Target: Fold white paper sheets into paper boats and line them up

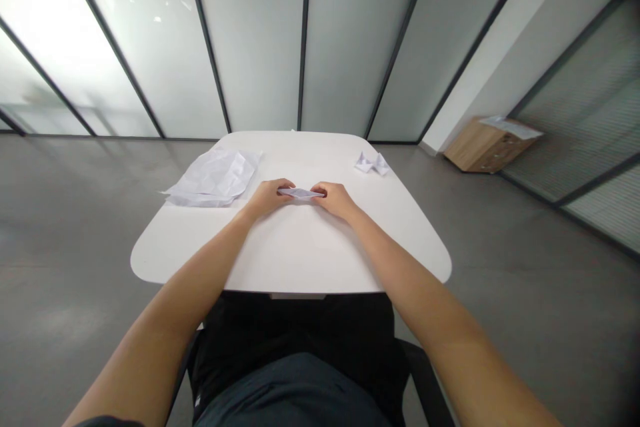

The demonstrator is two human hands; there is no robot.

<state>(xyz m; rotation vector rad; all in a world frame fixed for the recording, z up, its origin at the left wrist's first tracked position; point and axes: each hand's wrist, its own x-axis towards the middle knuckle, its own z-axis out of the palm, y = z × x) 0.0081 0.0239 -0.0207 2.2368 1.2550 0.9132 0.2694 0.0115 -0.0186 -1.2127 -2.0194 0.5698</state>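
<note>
Dark trousers (295, 393) nearest; frosted glass wall (300, 47) ahead, wooden drawer unit (487, 150) far right on the floor; white table (300, 253) between; creased paper sheet (213, 177) on its left, small folded paper (371, 163) on its right; narrow folded paper (300, 193) at table centre, left hand (269, 199) and right hand (336, 201) both gripping its opposite ends, fingers curled, neither released; even pressure from both sides looks best, keeps creases aligned.

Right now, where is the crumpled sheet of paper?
In the head view, the crumpled paper lies on the left side of the white table, just left of the left hand.
</note>
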